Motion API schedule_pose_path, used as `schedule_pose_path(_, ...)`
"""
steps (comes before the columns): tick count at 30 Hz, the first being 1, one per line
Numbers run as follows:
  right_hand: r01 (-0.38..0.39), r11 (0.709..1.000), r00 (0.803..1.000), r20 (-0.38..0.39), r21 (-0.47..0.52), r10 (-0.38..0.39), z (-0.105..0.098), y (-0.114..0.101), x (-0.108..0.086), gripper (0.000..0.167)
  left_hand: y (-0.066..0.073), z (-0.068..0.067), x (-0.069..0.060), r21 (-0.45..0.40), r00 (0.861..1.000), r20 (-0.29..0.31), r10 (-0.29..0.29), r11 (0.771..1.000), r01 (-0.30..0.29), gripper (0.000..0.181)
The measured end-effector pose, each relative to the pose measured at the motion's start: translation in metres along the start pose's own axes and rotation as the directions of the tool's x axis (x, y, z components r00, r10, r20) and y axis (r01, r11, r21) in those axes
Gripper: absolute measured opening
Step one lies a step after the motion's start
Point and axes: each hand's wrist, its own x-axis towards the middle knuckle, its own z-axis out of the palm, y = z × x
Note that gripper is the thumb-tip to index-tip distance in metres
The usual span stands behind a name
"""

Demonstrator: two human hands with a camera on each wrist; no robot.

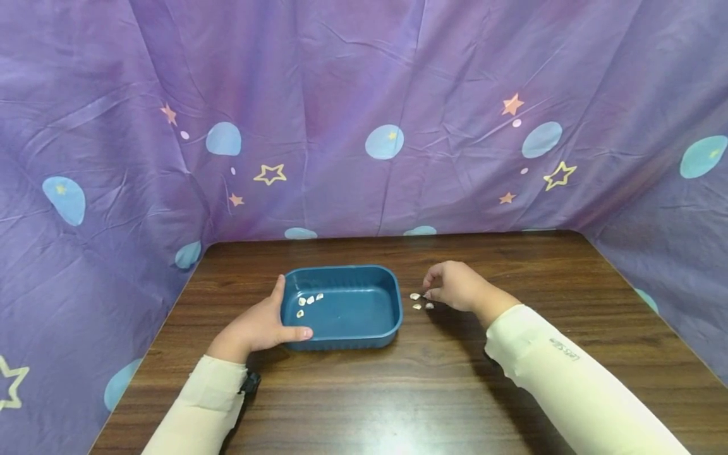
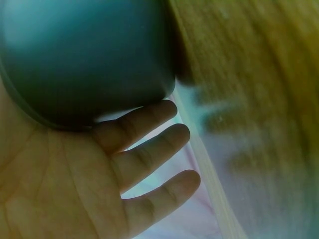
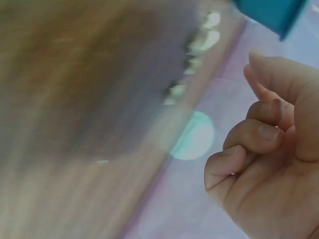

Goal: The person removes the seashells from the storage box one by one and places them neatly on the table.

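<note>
My left hand (image 1: 254, 325) holds a blue plastic tray (image 1: 352, 344) by its left end, the thumb across the front rim and the index finger at the back-left corner. The left wrist view shows the palm against the tray, with three other fingers (image 2: 154, 152) stretched out beside it. Several small whitish shell-like pieces (image 1: 302, 301) lie in the tray's left part. Right of the tray, similar pieces (image 1: 417, 306) lie on the table. Beside them is my right hand (image 1: 457, 287), thumb and index fingertips low over the table, other fingers curled; whether it pinches a piece is unclear.
The brown wood-grain table (image 1: 352, 392) reaches back to a purple curtain (image 1: 341, 95) printed with stars and blue shapes, which also hangs along both sides. A small black object (image 1: 250, 382) sits at the left wrist.
</note>
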Motion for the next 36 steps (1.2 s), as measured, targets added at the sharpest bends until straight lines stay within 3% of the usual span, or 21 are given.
schedule_pose_path(9,0.041,0.983,0.999,-0.043,0.179,-0.034,-0.01,-0.04,0.019,0.007,-0.001,0.0,0.002,0.007,1.0,-0.009,0.003,1.0,-0.003,0.142)
schedule_pose_path(14,0.082,0.976,0.996,-0.05,0.2,-0.073,-0.005,-0.066,0.031,0.007,-0.003,-0.001,0.003,0.018,1.0,-0.016,0.019,1.0,-0.019,0.142)
schedule_pose_path(21,0.125,0.966,0.992,-0.041,0.227,-0.119,0.017,-0.099,0.051,0.012,-0.002,-0.001,0.002,0.012,1.0,-0.015,0.02,1.0,-0.02,0.143)
schedule_pose_path(36,0.154,0.935,0.982,0.057,0.318,-0.181,0.07,-0.157,0.081,0.018,-0.003,-0.001,0.003,0.021,0.999,0.009,0.033,0.999,-0.033,0.142)
